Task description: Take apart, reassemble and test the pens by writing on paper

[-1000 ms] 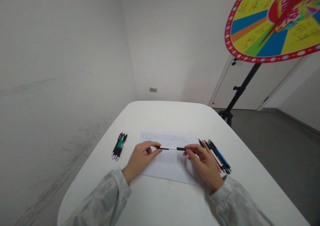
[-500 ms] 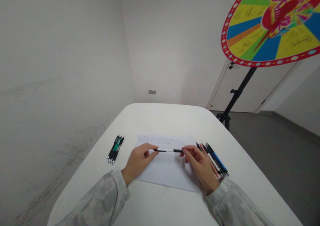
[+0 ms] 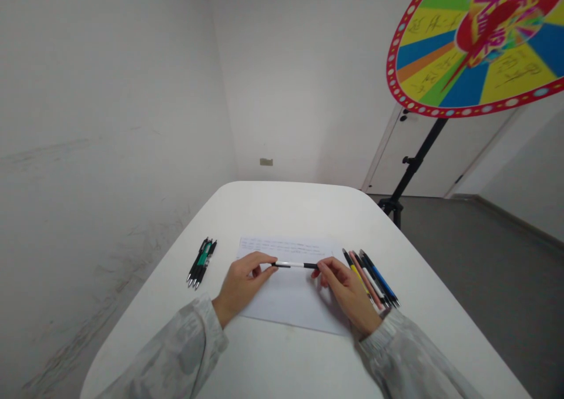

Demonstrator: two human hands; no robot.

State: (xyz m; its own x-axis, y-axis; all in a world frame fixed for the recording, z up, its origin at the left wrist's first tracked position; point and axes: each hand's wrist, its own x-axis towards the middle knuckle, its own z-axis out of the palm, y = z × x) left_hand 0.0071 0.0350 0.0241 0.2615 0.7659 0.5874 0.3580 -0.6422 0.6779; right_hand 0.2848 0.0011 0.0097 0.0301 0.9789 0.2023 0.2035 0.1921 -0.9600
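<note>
Between my two hands a black-and-white pen (image 3: 296, 264) is held level above a sheet of paper (image 3: 282, 302). My left hand (image 3: 244, 281) pinches its left end between thumb and fingertips. The black right end is gripped by the thumb and fingers of my right hand (image 3: 346, 290). Handwritten lines run along the top of the paper, and the lower part is blank. Just right of my right hand lie several pens (image 3: 376, 278), with black, yellow, pink, white and blue barrels. My right hand and wrist partly hide the nearest ones.
Several black and green pens (image 3: 202, 262) lie side by side on the left of the white table (image 3: 291, 211). A wall (image 3: 110, 152) runs along the left. At the right, a colourful prize wheel (image 3: 480, 46) stands on a black tripod (image 3: 416, 161) before a door.
Both hands keep their grip on the pen, which stays level. The whole view has shifted slightly, and a little more of the yellow pen shows beside my right hand.
</note>
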